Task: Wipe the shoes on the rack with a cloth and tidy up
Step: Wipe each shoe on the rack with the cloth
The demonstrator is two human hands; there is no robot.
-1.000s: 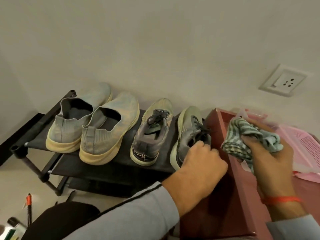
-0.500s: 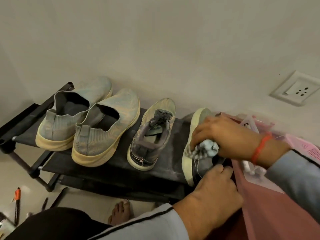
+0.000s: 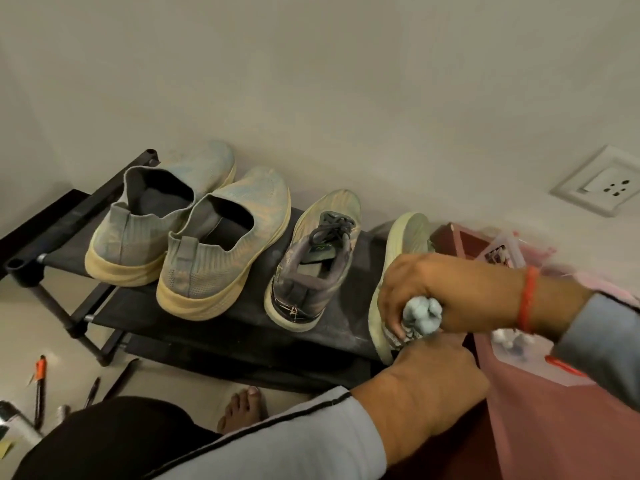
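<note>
Clutching a bunched cloth (image 3: 423, 315), the right hand (image 3: 433, 289) presses it onto the rightmost sneaker (image 3: 403, 244). The left hand (image 3: 429, 379) grips that sneaker's heel below.

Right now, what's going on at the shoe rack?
A person is cleaning shoes on a low black fabric-shelved rack. The right hand, with a red thread band at the wrist, presses a bunched pale blue striped cloth onto the rightmost grey lace-up sneaker, which is tipped on its side. The left hand steadies that sneaker at its heel end. Its grey lace-up partner and a pair of blue-grey knit slip-ons stand upright, untouched.
</note>
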